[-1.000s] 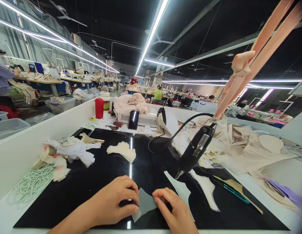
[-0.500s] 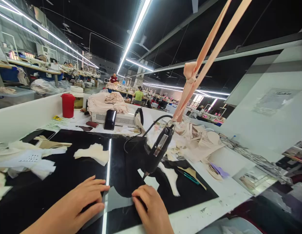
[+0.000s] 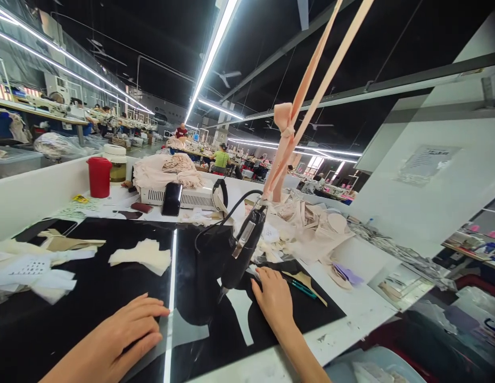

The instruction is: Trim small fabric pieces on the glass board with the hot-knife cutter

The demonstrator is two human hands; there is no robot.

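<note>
My left hand (image 3: 138, 327) lies with fingers stretched on a thin grey cut piece (image 3: 189, 330), which rests on the glossy black work surface (image 3: 123, 292). Over to the right, my right hand (image 3: 274, 295) reaches onto a cream-white cut piece (image 3: 253, 271). It covers most of that piece, with the thumb apart from the fingers. Between the hands hangs a black corded handheld tool (image 3: 243, 247) with a narrow metal tip, tied to a peach fabric strap (image 3: 285, 143). Under its tip lies a pale, thin cut piece (image 3: 241, 314).
Cream pieces (image 3: 141, 255) and a scrap heap (image 3: 35, 266) lie left. Teal tweezers (image 3: 301, 287) sit beyond my right hand. Behind stand a red container (image 3: 99, 177), a phone (image 3: 172, 198) and a white vented box (image 3: 197, 199) under peach fabric. Distant people work at machines.
My right hand has left the grey piece's edge and moved right and away from me onto the cream-white piece. My left hand stays on the grey piece. The view has shifted slightly.
</note>
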